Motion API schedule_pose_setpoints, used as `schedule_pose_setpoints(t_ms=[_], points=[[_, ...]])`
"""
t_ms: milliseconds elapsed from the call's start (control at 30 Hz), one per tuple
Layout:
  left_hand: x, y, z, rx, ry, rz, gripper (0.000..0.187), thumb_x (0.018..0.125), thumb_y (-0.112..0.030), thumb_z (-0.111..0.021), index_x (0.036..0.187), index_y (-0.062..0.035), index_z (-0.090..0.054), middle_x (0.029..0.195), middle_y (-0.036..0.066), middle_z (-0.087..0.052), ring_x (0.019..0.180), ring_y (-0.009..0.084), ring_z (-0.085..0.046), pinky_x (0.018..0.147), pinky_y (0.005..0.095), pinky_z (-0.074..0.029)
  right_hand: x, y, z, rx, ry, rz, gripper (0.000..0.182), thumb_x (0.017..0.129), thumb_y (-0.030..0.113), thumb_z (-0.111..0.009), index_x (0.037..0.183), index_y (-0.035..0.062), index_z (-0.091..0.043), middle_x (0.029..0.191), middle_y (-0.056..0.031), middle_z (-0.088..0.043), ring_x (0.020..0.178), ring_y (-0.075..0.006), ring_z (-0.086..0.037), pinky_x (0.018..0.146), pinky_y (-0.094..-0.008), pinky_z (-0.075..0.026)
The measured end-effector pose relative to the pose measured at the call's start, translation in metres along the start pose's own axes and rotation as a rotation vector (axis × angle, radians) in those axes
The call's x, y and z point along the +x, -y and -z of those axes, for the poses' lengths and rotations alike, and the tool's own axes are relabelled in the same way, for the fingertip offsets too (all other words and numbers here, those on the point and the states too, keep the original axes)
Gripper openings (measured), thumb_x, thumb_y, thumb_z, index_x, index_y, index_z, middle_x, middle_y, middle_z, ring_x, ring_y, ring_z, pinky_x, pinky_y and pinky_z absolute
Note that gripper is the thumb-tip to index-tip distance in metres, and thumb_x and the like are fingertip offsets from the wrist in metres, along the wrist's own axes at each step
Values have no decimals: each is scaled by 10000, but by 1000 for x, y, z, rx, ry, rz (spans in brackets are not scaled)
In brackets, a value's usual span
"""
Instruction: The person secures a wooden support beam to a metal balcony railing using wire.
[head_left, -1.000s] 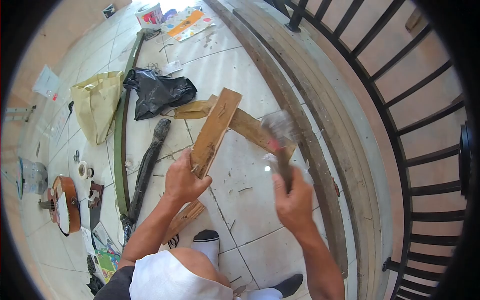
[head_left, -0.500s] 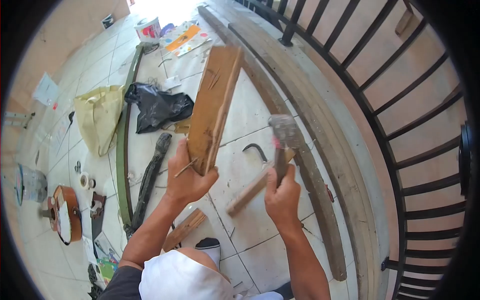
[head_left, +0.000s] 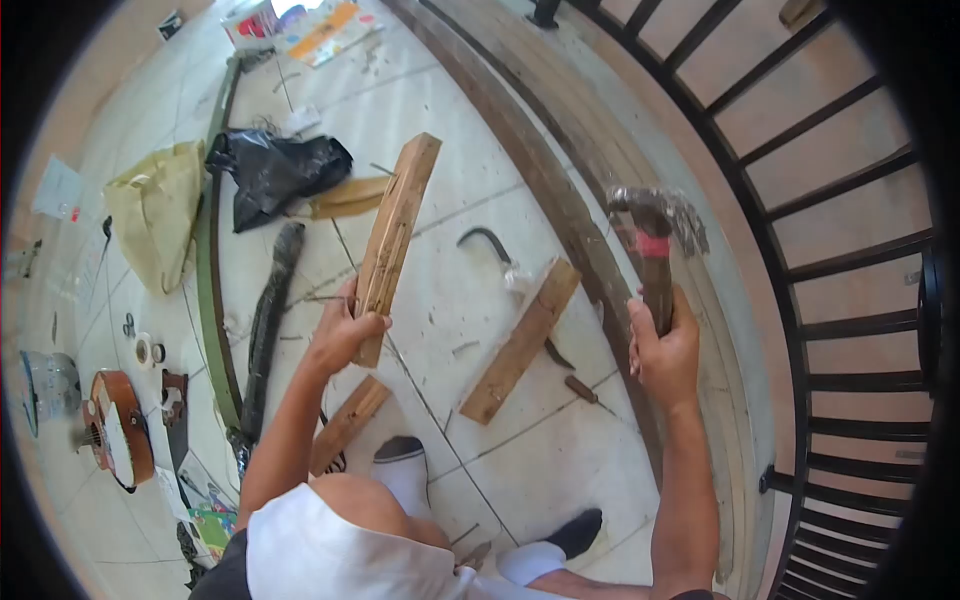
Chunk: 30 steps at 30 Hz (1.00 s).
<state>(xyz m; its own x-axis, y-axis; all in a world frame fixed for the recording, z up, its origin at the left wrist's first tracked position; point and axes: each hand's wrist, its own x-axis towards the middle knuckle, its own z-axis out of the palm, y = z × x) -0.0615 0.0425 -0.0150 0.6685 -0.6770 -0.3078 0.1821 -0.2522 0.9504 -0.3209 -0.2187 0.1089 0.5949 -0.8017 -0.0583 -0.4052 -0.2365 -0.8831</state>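
My left hand (head_left: 343, 328) grips the lower end of a wooden plank (head_left: 398, 238), which stands tilted above the tiled floor. My right hand (head_left: 662, 352) holds a hammer (head_left: 652, 246) by its wooden handle, head up, off to the right near the long beams. A second, separate plank (head_left: 521, 342) lies flat on the tiles between my two hands. A shorter wood piece (head_left: 347, 424) lies by my socked foot (head_left: 403, 470).
Long wooden beams (head_left: 560, 190) run along a black metal railing (head_left: 840, 300) on the right. A curved black metal piece (head_left: 487, 241), black bag (head_left: 275, 173), yellow bag (head_left: 152, 214), green strip (head_left: 208, 280) and dark pole (head_left: 265, 330) lie on the floor; a small guitar (head_left: 115, 428) at left.
The two joined planks have come apart: one now lies on the floor, the other stays in my left hand. My right hand has swung the hammer out to the right and up.
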Motion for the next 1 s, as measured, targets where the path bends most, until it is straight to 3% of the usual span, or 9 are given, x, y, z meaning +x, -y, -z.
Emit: schedule_pose_setpoints(t_ms=[100,133,167,267,367,400,600,733,1000], points=[[4,5,-3,209,-8,-20,627,686,-202,-717,1222,43,-505,922,100,-618,805,179,-586,742,320,-495,5,-24,6,-184,-31,46,220,915,182,-670,1025,7,-594,697,-32,-607,603,-121,-574,553,-322,-456],[-3,7,-5,315,10,1,623,681,-210,-727,1204,47,-507,939,113,-626,814,184,-595,749,327,-502,3,-26,11,-185,25,0,239,899,171,-664,1040,-5,-584,768,-122,-653,671,-248,-647,623,-376,-480],[-4,9,-8,326,19,7,623,681,-210,-727,1204,47,-507,939,113,-626,814,184,-595,749,327,-502,-2,-29,14,-178,21,-12,239,899,171,-664,1040,-5,-584,768,-122,-653,671,-248,-647,623,-376,-480],[-8,9,-20,512,-153,-134,599,669,-227,-725,1155,45,-505,859,160,-631,735,223,-615,723,344,-515,-19,-50,26,-376,126,272,238,862,102,-653,1041,-23,-559,765,-272,-594,748,-468,-614,640,-434,-480],[-3,9,-20,599,-131,-50,600,649,-218,-716,1149,36,-502,860,220,-643,742,335,-647,734,388,-526,-48,-70,41,-535,321,140,246,823,76,-675,1018,-10,-553,733,-253,-599,723,-460,-622,625,-444,-481],[-1,12,-23,731,-201,-219,522,644,-204,-722,1060,20,-499,790,198,-620,719,342,-636,709,417,-516,-58,-72,44,-556,381,58,245,813,71,-679,1010,-4,-552,734,-247,-605,711,-461,-621,618,-448,-480],[-3,11,-28,852,-222,-308,617,619,-214,-724,1151,18,-515,877,245,-650,829,427,-651,753,459,-522,-79,-79,31,-392,449,18,262,865,103,-671,1077,12,-547,686,-203,-588,602,-405,-605,575,-422,-469],[-8,9,-34,862,-185,-283,696,612,-216,-728,1229,22,-508,889,244,-653,849,420,-656,770,450,-528,-64,-58,8,-191,424,-69,267,904,114,-648,1122,10,-534,673,-184,-577,588,-352,-617,564,-397,-469],[-20,-9,-39,817,-73,-306,748,601,-213,-739,1273,16,-502,911,241,-662,859,402,-663,790,433,-532,-25,0,-33,-76,82,223,323,971,194,-608,1211,8,-495,735,-140,-612,604,-256,-628,576,-359,-482]])
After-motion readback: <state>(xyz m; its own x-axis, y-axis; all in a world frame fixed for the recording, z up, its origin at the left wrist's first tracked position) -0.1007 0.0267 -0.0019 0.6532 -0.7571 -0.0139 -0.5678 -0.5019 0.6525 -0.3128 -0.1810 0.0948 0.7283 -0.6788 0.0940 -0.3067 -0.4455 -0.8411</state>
